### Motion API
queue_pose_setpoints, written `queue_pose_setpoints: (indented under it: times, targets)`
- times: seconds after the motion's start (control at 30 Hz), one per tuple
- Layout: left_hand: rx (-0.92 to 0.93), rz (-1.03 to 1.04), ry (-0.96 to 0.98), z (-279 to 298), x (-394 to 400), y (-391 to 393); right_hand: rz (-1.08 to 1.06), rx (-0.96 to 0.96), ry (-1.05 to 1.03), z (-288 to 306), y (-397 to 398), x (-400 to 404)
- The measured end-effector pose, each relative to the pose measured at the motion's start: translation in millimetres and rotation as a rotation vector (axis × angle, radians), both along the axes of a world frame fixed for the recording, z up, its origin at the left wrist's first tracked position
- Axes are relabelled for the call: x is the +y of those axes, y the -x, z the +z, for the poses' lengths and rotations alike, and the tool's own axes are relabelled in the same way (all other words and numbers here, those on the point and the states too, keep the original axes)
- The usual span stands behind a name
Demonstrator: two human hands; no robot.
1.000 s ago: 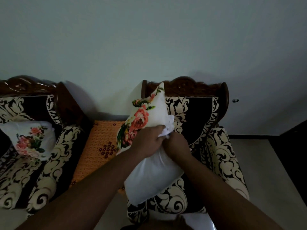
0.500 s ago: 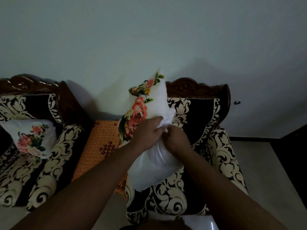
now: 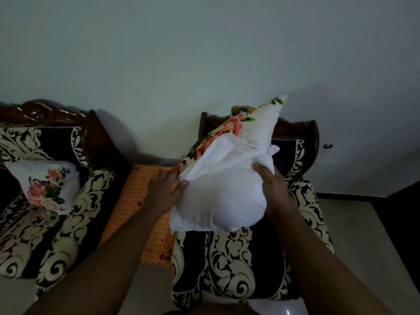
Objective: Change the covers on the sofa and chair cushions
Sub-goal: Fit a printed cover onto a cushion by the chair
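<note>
Holding a half-covered cushion [image 3: 218, 201] over the chair [image 3: 238, 264], the left hand [image 3: 163, 189] pinches the floral cover [image 3: 256, 123]. The right hand [image 3: 270, 187] cups the bare side, fingers spread. Another cushion [image 3: 45, 187] (sofa [image 3: 68, 235], left) looks done.

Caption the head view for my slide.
Both hands, left hand and right hand, hold a half-covered cushion in its floral cover above the patterned armchair.

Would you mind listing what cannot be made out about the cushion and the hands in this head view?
- Cushion: whether its floral cover is going on or coming off; a single picture does not show it.
- Cover opening: any zip or fastening is hidden in bunched white fabric.
- Left hand: its fingertips are hidden behind the cushion's edge.
- Right hand: its palm and thumb are hidden against the cushion.
- Armchair: its seat is covered by the cushion and forearms.
</note>
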State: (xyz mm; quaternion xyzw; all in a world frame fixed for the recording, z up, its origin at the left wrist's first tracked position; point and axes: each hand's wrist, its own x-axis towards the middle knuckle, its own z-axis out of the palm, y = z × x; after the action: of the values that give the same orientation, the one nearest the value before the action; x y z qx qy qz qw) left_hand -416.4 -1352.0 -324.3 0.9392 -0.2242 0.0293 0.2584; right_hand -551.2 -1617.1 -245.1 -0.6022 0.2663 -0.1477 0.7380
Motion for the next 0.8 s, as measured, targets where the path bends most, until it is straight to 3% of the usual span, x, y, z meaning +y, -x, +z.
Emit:
queue_pose_setpoints:
  times: [0.13,0.23,0.3,0.43,0.47,0.53,0.63,0.73,0.8]
  targets:
    - [0.163,0.001,0.228,5,-12,1,-0.202,-0.022,-0.078,3,2,-11]
    - [0.291,0.166,0.527,16,-35,29,-0.439,-0.045,-0.154,-2,-2,-12]
    - [0.279,0.274,0.658,15,-51,53,-0.493,-0.058,-0.183,-8,-6,-15]
    - [0.131,0.254,0.641,3,-52,52,-0.341,-0.077,-0.401,-2,-11,-29]
    - [0.131,0.218,0.649,4,-47,45,-0.278,-0.084,-0.507,-2,-14,-35]
    - [0.196,0.198,0.699,12,-38,39,-0.318,-0.027,-0.526,0,-20,-38]
    - [0.313,0.356,0.748,6,-35,45,-0.224,0.098,-0.390,3,-26,-17]
    - [0.419,0.594,0.829,-12,-29,55,-0.182,0.044,-0.394,2,-41,15]
    - [0.438,0.646,0.841,-23,-24,58,-0.083,0.177,-0.131,-16,-45,46]
